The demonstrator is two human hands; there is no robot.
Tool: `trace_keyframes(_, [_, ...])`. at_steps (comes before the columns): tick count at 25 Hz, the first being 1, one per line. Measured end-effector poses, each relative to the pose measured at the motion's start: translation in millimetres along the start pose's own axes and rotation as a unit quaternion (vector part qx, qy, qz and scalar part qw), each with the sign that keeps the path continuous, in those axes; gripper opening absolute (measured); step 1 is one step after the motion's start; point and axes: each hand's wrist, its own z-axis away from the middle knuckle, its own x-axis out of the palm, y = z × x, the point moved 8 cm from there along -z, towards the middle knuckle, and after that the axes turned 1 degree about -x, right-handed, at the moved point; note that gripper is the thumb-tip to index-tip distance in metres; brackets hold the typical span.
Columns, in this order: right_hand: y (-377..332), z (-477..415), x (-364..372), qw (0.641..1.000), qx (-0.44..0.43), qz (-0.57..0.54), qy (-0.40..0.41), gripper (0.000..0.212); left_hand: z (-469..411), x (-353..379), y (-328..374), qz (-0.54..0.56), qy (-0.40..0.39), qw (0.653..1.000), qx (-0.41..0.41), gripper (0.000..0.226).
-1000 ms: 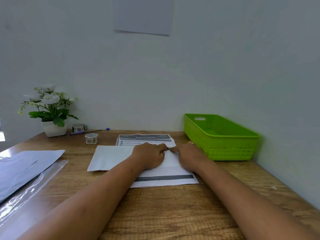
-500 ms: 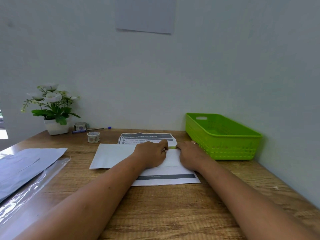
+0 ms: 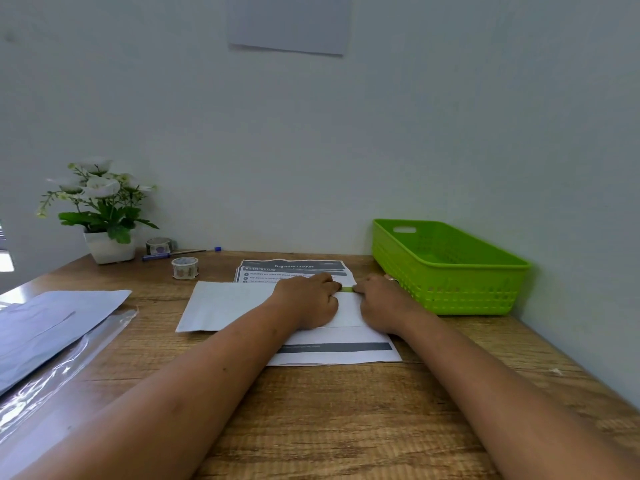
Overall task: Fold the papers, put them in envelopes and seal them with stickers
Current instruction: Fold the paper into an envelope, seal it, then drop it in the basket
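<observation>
Head view, items listed left to right. Well left of the fingers of the left hand (image 3: 308, 301), a stack of white envelopes (image 3: 52, 323) lies on a clear plastic sleeve (image 3: 62, 375) at the edge of the wooden surface (image 3: 346, 427). Beyond and left of those fingers, near the wall, stand a potted plant (image 3: 104, 216), a far sticker roll (image 3: 158, 244), a pen (image 3: 180, 253) and a near sticker roll (image 3: 185, 267). A single envelope (image 3: 225, 306) lies flat on a stack of printed papers (image 3: 332, 355); its left half extends left of the fingers. The left hand rests knuckles-up on this envelope, fingers curled, tips touching the left end of a green sticker (image 3: 347, 289) at the envelope's far edge. The right hand (image 3: 384, 306) rests likewise, curled fingers meeting the sticker's right end. Whether either hand pinches or only presses the sticker cannot be told. Just right of the right fingers stands a green basket (image 3: 450, 271)
</observation>
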Motion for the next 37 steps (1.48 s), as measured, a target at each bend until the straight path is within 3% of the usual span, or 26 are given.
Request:
trace_keyframes(11, [-7.3,11.4,-15.6,0.998,-0.020,-0.011,0.061,0.031,9.1,-3.5,-18.3,0.009,-0.008,0.999,-0.033,0.060])
trace_keyframes(19, [-8.1,20.5,-21.9,0.994,-0.005,-0.014,0.104,0.022,35.9,-14.4,-121.9,-0.040,0.009,0.985,-0.168,0.081])
trace_keyframes(26, [-3.9,26.0,-30.1,0.989,0.030,-0.089,0.111,0.030,32.4,-21.2,-118.3,-0.035,0.035,0.987,-0.153,0.047])
trace_keyframes(29, [-5.9,26.7,-34.8,0.987,0.033,-0.107,0.113,0.026,33.6,-33.6,-116.5,0.072,0.035,0.988,-0.134,0.029])
trace_keyframes(31, [-9.4,27.0,-45.6,0.982,0.019,-0.124,0.144,0.026,39.9,-53.1,-119.5,0.197,0.103,0.965,-0.139,0.020])
trace_keyframes(34, [-12.1,32.5,-66.8,0.952,-0.001,-0.228,0.206,0.032,47.8,-78.9,-121.7,0.339,0.229,0.899,-0.154,0.020])
trace_keyframes(37, [-13.1,33.2,-62.6,0.894,0.041,-0.420,0.149,0.042,42.5,-85.8,-110.0,0.485,0.297,0.804,-0.175,0.021])
